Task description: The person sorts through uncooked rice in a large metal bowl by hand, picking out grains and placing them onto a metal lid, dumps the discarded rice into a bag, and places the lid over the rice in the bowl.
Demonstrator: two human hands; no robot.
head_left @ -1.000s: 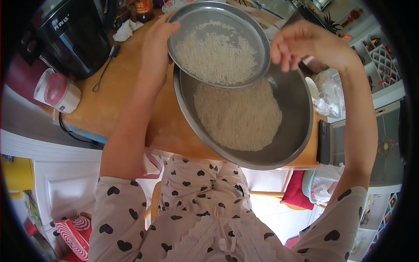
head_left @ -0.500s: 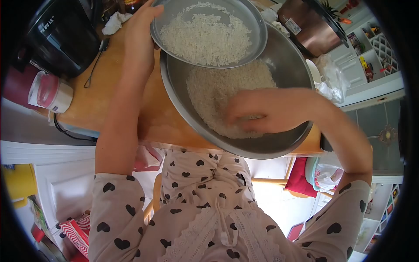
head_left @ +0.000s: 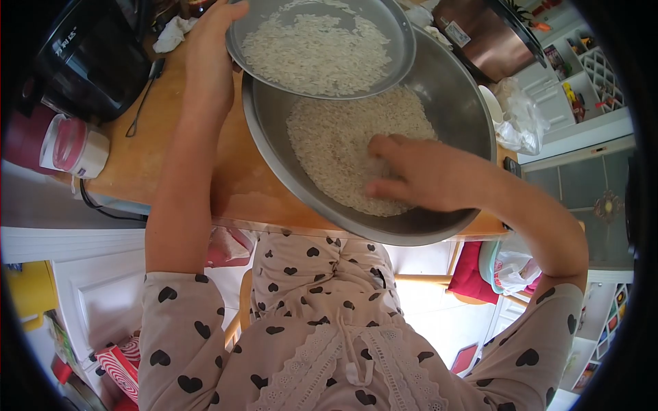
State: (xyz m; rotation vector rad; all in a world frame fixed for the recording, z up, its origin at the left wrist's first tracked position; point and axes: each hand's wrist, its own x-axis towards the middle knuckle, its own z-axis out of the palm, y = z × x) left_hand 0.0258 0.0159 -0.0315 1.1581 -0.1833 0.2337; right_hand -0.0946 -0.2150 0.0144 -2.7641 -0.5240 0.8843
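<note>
A round, shallow metal plate (head_left: pixel 403 51) carries a layer of white rice grains (head_left: pixel 315 55). My left hand (head_left: pixel 209 65) grips its left edge, holding it tilted over the far side of a large stainless steel basin (head_left: pixel 462 120). More rice (head_left: pixel 325 151) covers the basin's bottom. Inside the basin, my right hand (head_left: pixel 421 171) is at the surface of this rice, thumb and forefinger apart and curved downward. The other fingers of that hand are partly hidden and slightly blurred. Nothing shows between the thumb and forefinger.
On the wooden table (head_left: pixel 233 178), a black appliance (head_left: pixel 89 61), a thin wire-ended tool (head_left: pixel 144 103) and a pink-and-white jar (head_left: pixel 79 147) stand or lie at left. Behind the basin at right are a copper-coloured pot (head_left: pixel 490 41) and a clear plastic bag (head_left: pixel 521 116).
My right hand has shifted slightly right in the basin, and its thumb and forefinger now stand wider apart. The plate and basin appear slightly further up and left in view.
</note>
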